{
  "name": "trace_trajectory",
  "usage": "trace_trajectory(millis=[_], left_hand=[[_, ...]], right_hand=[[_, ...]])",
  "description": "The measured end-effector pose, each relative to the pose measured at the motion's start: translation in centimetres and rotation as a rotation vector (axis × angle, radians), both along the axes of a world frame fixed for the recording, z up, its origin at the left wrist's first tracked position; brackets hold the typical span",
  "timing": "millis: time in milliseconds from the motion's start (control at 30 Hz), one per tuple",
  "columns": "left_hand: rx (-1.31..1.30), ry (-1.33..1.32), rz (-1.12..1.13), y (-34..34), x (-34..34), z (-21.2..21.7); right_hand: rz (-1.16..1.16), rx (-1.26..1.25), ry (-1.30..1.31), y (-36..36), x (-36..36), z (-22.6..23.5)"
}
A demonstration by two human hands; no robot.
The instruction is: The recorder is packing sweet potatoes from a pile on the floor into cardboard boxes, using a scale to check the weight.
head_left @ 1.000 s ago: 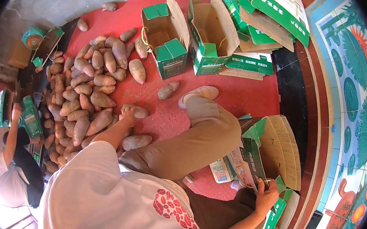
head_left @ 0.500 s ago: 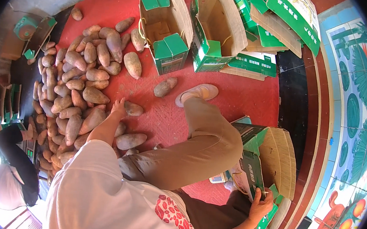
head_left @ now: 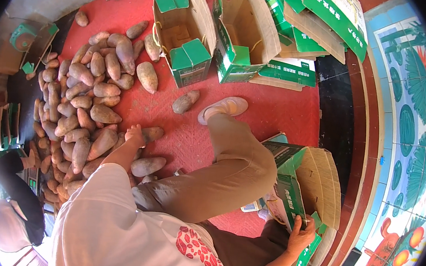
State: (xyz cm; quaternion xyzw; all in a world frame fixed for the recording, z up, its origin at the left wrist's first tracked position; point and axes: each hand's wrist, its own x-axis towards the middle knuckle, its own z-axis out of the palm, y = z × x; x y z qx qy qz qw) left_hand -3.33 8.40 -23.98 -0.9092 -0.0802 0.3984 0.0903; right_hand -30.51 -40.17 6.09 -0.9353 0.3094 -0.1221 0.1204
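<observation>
Down on the red floor (head_left: 277,108), the left hand (head_left: 134,134) closes its fingers over a sweet potato (head_left: 151,134) beside the heap (head_left: 80,105). The right hand (head_left: 300,236) clamps the green carton's (head_left: 294,192) flap; a loose one-handed grip could probably tip that carton.

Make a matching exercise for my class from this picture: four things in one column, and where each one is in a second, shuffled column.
Things:
1. left hand
2. right hand
3. pale shoe
4. two open cartons

Places:
A. standing side by side at the far edge of the red mat
B. on the red mat, beside a lone sweet potato
C. on a sweet potato at the edge of the pile
D. gripping the green box beside the knee

Pairs: 1-C, 2-D, 3-B, 4-A
</observation>
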Motion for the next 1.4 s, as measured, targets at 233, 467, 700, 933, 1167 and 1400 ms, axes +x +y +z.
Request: trace_trajectory(millis=[233, 467, 700, 933, 1167, 1400], left_hand=[[-0.203, 0.149, 0.223, -0.6, 0.2, 3.3], [-0.551, -0.019, 0.379, -2.2, 2.5, 4.0], [-1.358, -0.221, 0.427, -14.0, 3.5, 22.1], [-1.653, -0.183, 0.006, -23.1, 1.8, 31.8], [-1.576, -0.357, -0.707, -32.7, -3.3, 34.3], [-1.402, -0.274, -0.981, -39.9, -8.9, 31.3]], right_hand=[[-0.005, 0.001, -0.025, 0.7, 0.5, 0.6], [0.056, 0.000, -0.024, 1.7, 0.3, 1.1], [0.197, 0.029, -0.023, 1.4, -1.3, 1.6], [0.222, 0.007, 0.013, 1.8, -1.8, 1.5], [0.227, -0.017, 0.013, 1.5, -1.9, 1.1], [0.221, -0.003, -0.001, 1.7, -1.8, 1.2]])
